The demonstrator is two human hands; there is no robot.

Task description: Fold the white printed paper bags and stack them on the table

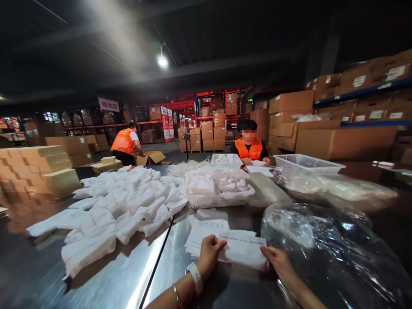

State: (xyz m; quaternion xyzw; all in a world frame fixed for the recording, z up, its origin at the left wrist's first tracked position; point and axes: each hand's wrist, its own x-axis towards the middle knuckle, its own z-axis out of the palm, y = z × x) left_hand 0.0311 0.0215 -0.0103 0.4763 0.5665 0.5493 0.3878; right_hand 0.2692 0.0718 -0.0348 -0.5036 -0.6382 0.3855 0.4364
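Between my two hands is a white printed bag (243, 249), pinched at both ends above the metal table (175, 274). My left hand (210, 252), with a white watch and a bracelet on the wrist, is closed on its left end. Thumb and fingers of my right hand (279, 260) grip its right end. Just behind it lies a stack of flat white bags (201, 229) with dark print. A large heap of filled white bags (122, 201) spreads to the left. Beyond the stack, a white plastic basket (219, 201) holds more white packets.
Clear plastic sheeting (315, 249) covers the table at right. Another white basket (309, 164) stands behind it. A co-worker in an orange vest (249, 150) sits opposite, handling paper. A second person (124, 141) bends over an open carton (149, 158). Stacked boxes (38, 167) stand at left.
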